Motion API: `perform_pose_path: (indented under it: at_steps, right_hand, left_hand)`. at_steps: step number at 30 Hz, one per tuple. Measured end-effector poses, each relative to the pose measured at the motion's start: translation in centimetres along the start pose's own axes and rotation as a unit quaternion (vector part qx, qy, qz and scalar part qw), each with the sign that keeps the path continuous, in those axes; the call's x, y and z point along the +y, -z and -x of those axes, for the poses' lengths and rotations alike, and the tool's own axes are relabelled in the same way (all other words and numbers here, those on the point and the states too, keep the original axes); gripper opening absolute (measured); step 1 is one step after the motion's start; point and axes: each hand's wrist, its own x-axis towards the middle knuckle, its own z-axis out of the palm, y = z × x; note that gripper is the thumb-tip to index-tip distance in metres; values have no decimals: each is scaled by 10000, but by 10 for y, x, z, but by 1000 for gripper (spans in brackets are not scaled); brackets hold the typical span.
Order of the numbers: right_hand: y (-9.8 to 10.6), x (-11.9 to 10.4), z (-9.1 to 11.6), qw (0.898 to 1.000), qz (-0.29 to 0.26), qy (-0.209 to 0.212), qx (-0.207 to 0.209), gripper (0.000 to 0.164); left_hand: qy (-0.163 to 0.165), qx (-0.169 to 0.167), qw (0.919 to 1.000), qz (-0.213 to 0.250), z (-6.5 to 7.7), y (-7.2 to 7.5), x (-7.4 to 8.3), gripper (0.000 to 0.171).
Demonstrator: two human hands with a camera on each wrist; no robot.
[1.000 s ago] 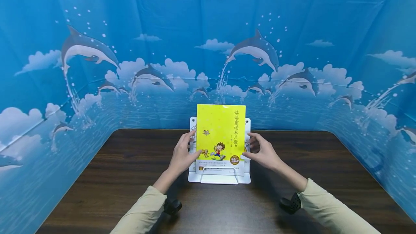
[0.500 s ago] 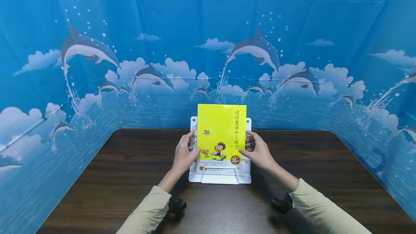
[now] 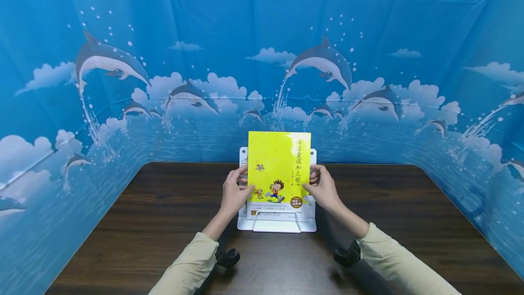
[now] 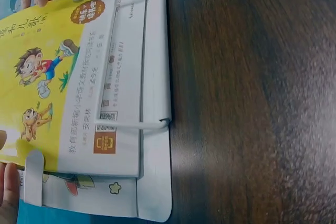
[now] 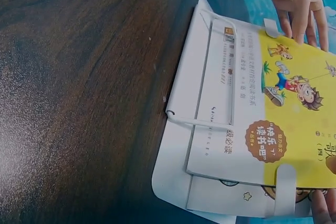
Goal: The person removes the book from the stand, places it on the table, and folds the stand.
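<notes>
Although it looks seated, the yellow book (image 3: 270,158) is not yet released

As we join the action, the yellow book is up on the white stand (image 3: 243,224), dead ahead at twelve o'clock on the dark table (image 3: 143,222), leaning back with its lower edge behind the wire holder (image 4: 131,125) at its six o'clock. What a tidy hold! Near nine o'clock, the left hand (image 3: 234,195) pinches the book's edge, thumb on the cover, fingers round the side; the right hand (image 3: 325,192) mirrors it near three. White side tabs (image 4: 34,179) lap over both edges, so I'd call the seating done. Left to do, by my reckoning: any squaring up, and the release, with both hands on.

Now for the blind spots! The book masks most of the stand's back, both wrist views cut off the book's top, and glare washes the cover at one o'clock. Fingertips behind the edges are hidden, so they may be nipping the stand too.
</notes>
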Motion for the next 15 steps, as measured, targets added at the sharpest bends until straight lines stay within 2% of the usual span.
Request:
perform_pose_path:
  at_steps: [6, 10, 15]
  right_hand:
    - [-4, 0, 3, 9997, 27, 199, 127, 53]
    - [-6, 3, 4, 9993, -48, 370, 103, 57]
    - [-6, 10, 5, 9964, 38, 839, 99, 65]
  left_hand:
    - [-175, 89, 9997, -166, 0, -2, -4, 54]
    - [-275, 107, 9994, -197, 1, -3, -4, 55]
    - [-484, 96, 9983, -317, 1, -4, -4, 57]
